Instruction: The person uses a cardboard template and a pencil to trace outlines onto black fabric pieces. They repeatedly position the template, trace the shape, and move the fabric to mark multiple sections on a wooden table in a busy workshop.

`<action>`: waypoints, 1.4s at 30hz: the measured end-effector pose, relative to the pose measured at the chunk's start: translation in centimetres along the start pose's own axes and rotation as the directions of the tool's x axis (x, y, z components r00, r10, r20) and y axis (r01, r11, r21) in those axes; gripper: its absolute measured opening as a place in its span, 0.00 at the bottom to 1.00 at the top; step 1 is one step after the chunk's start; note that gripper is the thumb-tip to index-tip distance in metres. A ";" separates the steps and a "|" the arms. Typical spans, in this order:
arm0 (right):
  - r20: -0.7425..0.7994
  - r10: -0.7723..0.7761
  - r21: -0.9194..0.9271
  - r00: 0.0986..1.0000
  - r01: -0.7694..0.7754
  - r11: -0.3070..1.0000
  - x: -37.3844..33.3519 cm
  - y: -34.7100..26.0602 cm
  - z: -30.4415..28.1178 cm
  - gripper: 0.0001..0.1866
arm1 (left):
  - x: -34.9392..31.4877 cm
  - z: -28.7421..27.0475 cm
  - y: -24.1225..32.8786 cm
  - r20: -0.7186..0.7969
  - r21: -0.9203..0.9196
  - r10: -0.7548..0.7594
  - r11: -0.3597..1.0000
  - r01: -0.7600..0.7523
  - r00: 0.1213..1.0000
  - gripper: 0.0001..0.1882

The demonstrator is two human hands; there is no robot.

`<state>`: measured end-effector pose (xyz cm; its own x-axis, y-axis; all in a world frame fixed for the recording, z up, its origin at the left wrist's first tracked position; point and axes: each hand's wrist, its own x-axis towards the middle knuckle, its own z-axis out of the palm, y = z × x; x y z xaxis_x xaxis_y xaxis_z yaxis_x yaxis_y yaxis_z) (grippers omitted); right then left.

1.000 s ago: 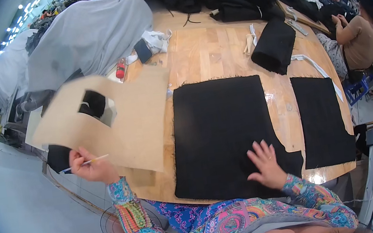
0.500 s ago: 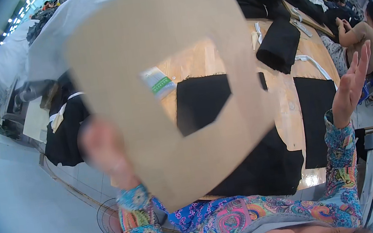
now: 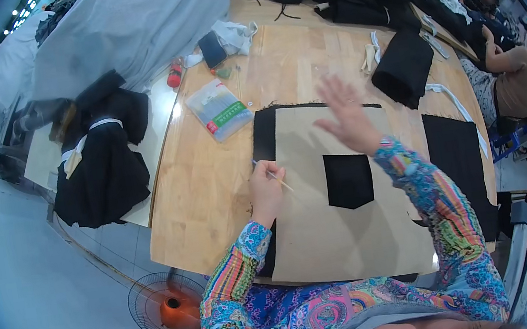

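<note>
A large beige card template [image 3: 308, 245] lies flat on a black fabric piece [image 3: 264, 134], whose dark edges show at the left and along the top. Through the template's pocket-shaped cutout the black cloth is visible. At the template's left edge, my left hand [image 3: 266, 191] is closed on a thin pen-like stick [image 3: 281, 182], pale at its lower end. Slightly blurred, my right hand [image 3: 348, 119] is over the upper right of the template with fingers spread and nothing in it. Whether it touches the card I cannot tell.
A clear packet [image 3: 221, 110] of thin sticks, a red object [image 3: 175, 74] and a dark phone-like item [image 3: 212, 49] sit up the wooden table [image 3: 197, 221]. Right are a black fabric roll [image 3: 403, 67] and black panel [image 3: 454, 158]. A fan [image 3: 169, 309] stands left; a co-worker [image 3: 514, 79] sits right.
The template, raised before my view half a second ago, now lies on the black fabric. My left hand has come down to its left edge, and my right hand has moved left over it.
</note>
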<state>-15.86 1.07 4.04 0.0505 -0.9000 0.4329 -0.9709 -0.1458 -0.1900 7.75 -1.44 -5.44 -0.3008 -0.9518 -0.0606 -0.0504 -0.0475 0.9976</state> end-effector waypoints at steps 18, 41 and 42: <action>0.398 0.061 0.027 0.916 -0.078 0.997 0.8 -2.7 9.4 0.37 | 0.5 -0.6 -0.4 -0.015 -0.060 0.012 0.998 -0.013 1.000 0.07; 0.463 0.061 0.000 0.884 -0.068 0.998 1.6 -2.6 9.6 0.39 | -3.7 -3.4 2.0 0.074 0.154 -0.026 0.988 0.014 0.997 0.07; 0.458 0.055 -0.008 0.887 -0.058 0.998 1.5 -2.3 9.6 0.39 | -5.3 -4.0 2.5 0.087 0.209 -0.035 0.978 0.016 0.996 0.06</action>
<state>-11.31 -3.86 -3.30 0.0985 -0.9947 -0.0304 -0.9741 -0.0902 -0.2075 13.04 2.24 -2.50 -0.3803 -0.9197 -0.0980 -0.2534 0.0017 0.9674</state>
